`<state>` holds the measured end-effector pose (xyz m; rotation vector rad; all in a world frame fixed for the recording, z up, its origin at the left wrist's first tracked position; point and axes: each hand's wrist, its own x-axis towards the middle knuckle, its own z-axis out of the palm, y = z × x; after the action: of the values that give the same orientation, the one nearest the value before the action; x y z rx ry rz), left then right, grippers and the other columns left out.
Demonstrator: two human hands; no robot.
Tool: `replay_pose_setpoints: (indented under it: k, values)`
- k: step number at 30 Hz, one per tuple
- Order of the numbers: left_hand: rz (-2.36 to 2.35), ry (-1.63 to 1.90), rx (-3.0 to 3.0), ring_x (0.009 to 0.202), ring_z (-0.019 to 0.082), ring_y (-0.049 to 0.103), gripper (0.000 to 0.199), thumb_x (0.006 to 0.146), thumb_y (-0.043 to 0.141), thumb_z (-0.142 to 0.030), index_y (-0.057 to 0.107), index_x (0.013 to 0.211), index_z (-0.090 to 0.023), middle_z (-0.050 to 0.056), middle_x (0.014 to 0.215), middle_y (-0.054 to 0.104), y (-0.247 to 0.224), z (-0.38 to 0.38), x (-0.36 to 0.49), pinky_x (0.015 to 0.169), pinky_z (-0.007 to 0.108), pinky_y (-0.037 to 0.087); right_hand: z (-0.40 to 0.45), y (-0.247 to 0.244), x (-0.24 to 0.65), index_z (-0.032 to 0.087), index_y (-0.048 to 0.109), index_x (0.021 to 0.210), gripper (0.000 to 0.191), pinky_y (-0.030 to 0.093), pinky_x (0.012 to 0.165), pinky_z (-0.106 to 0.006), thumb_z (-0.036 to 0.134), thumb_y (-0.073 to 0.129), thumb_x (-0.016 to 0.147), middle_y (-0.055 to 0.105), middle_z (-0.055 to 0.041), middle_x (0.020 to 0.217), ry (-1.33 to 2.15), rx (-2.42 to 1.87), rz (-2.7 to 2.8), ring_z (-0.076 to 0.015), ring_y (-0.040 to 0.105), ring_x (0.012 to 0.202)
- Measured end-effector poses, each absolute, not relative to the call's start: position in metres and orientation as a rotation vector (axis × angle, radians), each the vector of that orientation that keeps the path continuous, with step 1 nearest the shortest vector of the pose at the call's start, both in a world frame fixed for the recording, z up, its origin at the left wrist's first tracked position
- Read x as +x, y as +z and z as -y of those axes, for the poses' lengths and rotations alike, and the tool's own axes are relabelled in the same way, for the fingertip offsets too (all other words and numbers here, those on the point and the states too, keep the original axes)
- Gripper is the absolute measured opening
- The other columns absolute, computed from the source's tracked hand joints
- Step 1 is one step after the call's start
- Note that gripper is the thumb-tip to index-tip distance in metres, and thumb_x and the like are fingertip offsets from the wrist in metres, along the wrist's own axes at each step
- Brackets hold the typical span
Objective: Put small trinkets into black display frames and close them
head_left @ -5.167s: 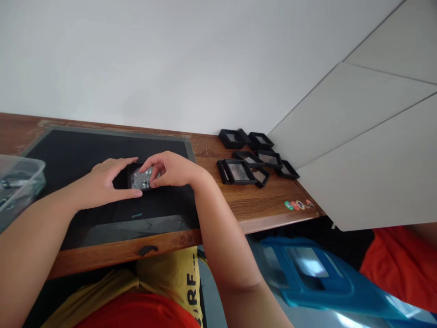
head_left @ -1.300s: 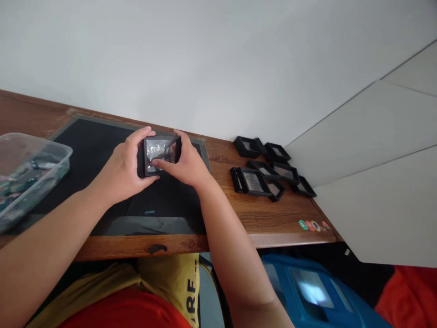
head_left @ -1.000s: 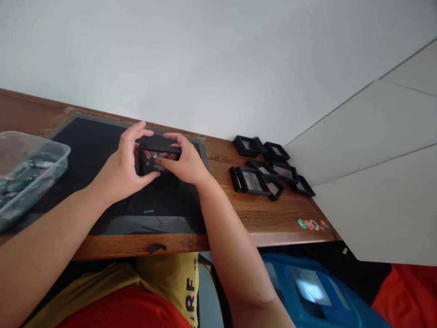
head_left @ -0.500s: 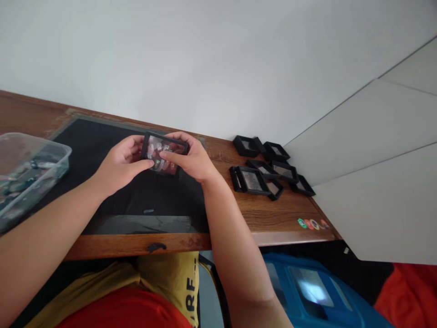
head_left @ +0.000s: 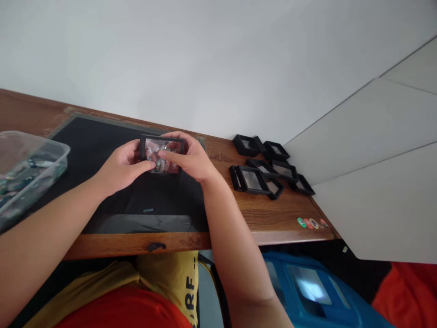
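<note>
Between my two hands is a black frame with a clear window (head_left: 174,146), held above a black mat (head_left: 99,141). Several small shiny pieces show in or behind its window, too small to name. My left hand (head_left: 124,166) grips the frame's left side, with the thumb at its lower left corner. My right hand (head_left: 189,157) wraps the right side, its thumb pressed across the window. The fingers behind the frame are mostly hidden. A small dark bluish piece (head_left: 148,210) lies on the mat below.
On the left stands a clear plastic tub (head_left: 63,152) holding many small pieces. Several black frames (head_left: 253,180) lie grouped on the wooden table (head_left: 252,212) to the right. Round stickers (head_left: 313,223) mark its front right edge. A white wall (head_left: 191,68) rises behind.
The frame has turned slightly and now sits more level, shifted a little to the left. Both hands keep hold of it, with the right thumb still on the window.
</note>
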<state>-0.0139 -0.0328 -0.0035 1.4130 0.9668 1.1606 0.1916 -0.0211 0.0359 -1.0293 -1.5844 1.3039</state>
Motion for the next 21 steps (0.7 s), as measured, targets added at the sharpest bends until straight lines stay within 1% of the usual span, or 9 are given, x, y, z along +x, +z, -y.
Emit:
replay_pose_setpoints:
  k: [5,10,13,18,21]
  values:
    - [-0.965,1.175,1.402,0.098,0.031,0.076,0.039,0.068,0.086,-0.034,0.074,0.103,-0.023,0.007,0.102,0.082,-0.0012,0.0338,-0.0132,0.094,0.053,0.065,0.0209,0.0347,0.1907,0.025,0.07,0.116,0.052,0.065,0.08,-0.035,0.037,0.096,0.072,0.069,0.0019,0.092,1.339,-1.007,1.581,-0.017,0.068,0.084]
    - [-0.979,1.155,1.367,0.101,0.027,0.075,0.045,0.069,0.087,-0.035,0.075,0.11,-0.022,0.006,0.108,0.082,0.0004,0.0368,-0.0134,0.094,0.044,0.062,0.02,0.0333,0.1906,0.022,0.069,0.117,0.052,0.061,0.075,-0.028,0.033,0.095,0.073,0.07,0.0023,0.091,1.358,-0.965,1.585,-0.0137,0.066,0.081]
    - [-0.968,1.16,1.349,0.098,0.026,0.074,0.043,0.068,0.088,-0.033,0.076,0.108,-0.021,0.005,0.105,0.082,0.0015,0.0379,-0.0138,0.089,0.039,0.061,0.0197,0.0325,0.191,0.022,0.069,0.117,0.051,0.06,0.074,-0.026,0.033,0.095,0.074,0.07,0.0025,0.092,1.361,-0.941,1.587,-0.0132,0.066,0.082]
    - [-0.923,1.159,1.296,0.098,0.025,0.074,0.042,0.066,0.089,-0.028,0.077,0.106,-0.023,0.005,0.105,0.082,0.0026,0.0383,-0.013,0.087,0.037,0.062,0.0201,0.0326,0.1913,0.023,0.069,0.118,0.052,0.059,0.073,-0.027,0.032,0.095,0.075,0.068,0.003,0.091,1.371,-0.935,1.58,-0.0131,0.065,0.081]
    - [-0.92,1.145,1.291,0.098,0.025,0.075,0.042,0.066,0.089,-0.028,0.077,0.106,-0.022,0.005,0.105,0.082,0.0031,0.0387,-0.0123,0.087,0.038,0.063,0.0206,0.0337,0.191,0.022,0.069,0.118,0.051,0.058,0.07,-0.026,0.031,0.094,0.075,0.066,0.0033,0.09,1.371,-0.93,1.583,-0.0125,0.062,0.079]
